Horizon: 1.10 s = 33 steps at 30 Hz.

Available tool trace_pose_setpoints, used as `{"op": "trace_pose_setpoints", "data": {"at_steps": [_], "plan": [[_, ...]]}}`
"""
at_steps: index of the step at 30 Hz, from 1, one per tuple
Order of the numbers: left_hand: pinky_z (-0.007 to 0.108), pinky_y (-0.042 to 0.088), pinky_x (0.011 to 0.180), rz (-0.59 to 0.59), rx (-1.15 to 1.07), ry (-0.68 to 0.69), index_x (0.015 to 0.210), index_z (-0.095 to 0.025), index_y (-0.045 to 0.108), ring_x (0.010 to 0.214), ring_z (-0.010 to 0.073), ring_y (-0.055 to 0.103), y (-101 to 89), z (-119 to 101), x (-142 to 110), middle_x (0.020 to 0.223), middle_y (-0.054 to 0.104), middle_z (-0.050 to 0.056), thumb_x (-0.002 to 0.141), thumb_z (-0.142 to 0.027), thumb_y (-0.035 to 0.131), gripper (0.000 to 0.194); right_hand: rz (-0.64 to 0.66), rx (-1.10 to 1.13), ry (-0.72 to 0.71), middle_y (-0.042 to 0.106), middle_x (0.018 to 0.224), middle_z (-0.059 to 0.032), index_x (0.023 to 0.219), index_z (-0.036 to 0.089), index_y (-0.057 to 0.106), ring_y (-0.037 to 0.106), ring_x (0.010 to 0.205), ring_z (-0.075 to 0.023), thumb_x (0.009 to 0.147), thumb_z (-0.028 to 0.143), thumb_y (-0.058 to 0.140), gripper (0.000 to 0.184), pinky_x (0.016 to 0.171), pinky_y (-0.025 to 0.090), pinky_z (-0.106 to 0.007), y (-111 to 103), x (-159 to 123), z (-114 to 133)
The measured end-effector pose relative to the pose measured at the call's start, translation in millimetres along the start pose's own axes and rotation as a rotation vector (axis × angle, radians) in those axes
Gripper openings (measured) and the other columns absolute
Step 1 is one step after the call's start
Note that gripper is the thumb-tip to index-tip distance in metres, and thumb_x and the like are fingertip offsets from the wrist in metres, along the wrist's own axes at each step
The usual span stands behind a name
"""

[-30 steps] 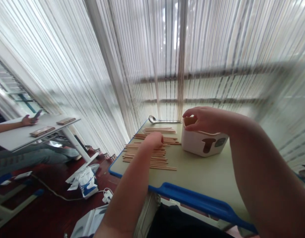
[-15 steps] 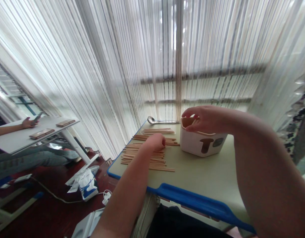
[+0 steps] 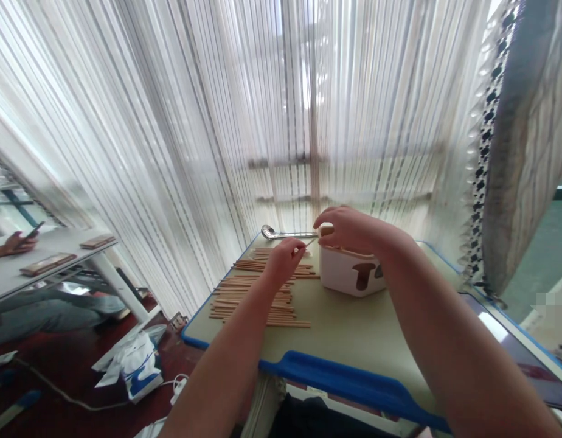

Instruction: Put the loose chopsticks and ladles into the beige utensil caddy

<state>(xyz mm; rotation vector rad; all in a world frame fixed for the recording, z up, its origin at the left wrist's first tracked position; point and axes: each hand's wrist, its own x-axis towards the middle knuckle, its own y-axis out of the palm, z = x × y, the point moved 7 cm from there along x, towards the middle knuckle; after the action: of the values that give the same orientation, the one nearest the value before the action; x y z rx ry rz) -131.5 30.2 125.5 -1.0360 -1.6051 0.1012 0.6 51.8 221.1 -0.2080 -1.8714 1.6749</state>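
Note:
My left hand is closed in a pinch on a thin, pale chopstick, held above the table and slanting up toward the container. My right hand arches over the white container, its thumb and fingers apart at the left corner of the rim; I cannot tell if they touch it. Most of the container's opening is hidden by this hand. Wooden chopsticks lie in rough rows under and left of my left forearm. Behind them is a clear-wrapped bundle of chopsticks.
A metal slotted ladle lies along the table's back edge. The table has a raised blue edge toward me. A dark, glossy screen stands at right. At far left, a person's hand holds a phone over another table.
My left hand has risen from the chopstick rows with one chopstick, toward the container. My right hand's fingers have come up to the container's left corner. The view has turned right.

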Motion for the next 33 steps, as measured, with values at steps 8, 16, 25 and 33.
{"op": "trace_pose_setpoints", "data": {"at_steps": [8, 16, 25, 33], "plan": [[0.023, 0.047, 0.067, -0.248, -0.053, 0.121, 0.1, -0.018, 0.065, 0.069, 0.0105, 0.056, -20.1, -17, -3, 0.086, 0.063, 0.004, 0.091, -0.026, 0.05, 0.019, -0.098, 0.133, 0.046, 0.07, 0.08, -0.0048, 0.089, 0.019, 0.071, 0.061, 0.073, -0.0164, 0.081, 0.029, 0.06, 0.017, 0.067, 0.042, -0.027, -7, 3, 7], [0.02, 0.046, 0.06, -0.323, -0.029, 0.162, 0.1, -0.018, 0.067, 0.062, 0.0075, 0.055, -22.3, -31, -8, 0.088, 0.066, 0.004, 0.089, -0.025, 0.053, 0.018, -0.197, 0.253, 0.055, 0.067, 0.069, -0.0025, 0.074, 0.017, 0.069, 0.058, 0.062, -0.0132, 0.074, 0.026, 0.06, 0.013, 0.06, 0.04, -0.026, -17, 0, 6], [0.023, 0.047, 0.067, -0.053, 0.13, 0.12, 0.086, -0.018, 0.069, 0.065, 0.0112, 0.058, 15.4, -21, -10, 0.079, 0.068, 0.003, 0.087, -0.024, 0.053, 0.017, -0.553, 0.245, 0.141, 0.067, 0.071, -0.0025, 0.076, 0.016, 0.07, 0.057, 0.065, -0.0133, 0.071, 0.026, 0.058, 0.016, 0.064, 0.039, -0.027, -60, -24, -8], [0.022, 0.045, 0.065, -0.035, 0.143, 0.115, 0.084, -0.017, 0.063, 0.062, 0.0097, 0.054, 26.9, -22, -13, 0.079, 0.063, 0.003, 0.093, -0.027, 0.045, 0.022, -0.553, 0.384, 0.154, 0.068, 0.075, -0.0032, 0.083, 0.017, 0.066, 0.059, 0.064, -0.0135, 0.073, 0.026, 0.06, 0.015, 0.064, 0.044, -0.027, -67, -32, -16]]}}
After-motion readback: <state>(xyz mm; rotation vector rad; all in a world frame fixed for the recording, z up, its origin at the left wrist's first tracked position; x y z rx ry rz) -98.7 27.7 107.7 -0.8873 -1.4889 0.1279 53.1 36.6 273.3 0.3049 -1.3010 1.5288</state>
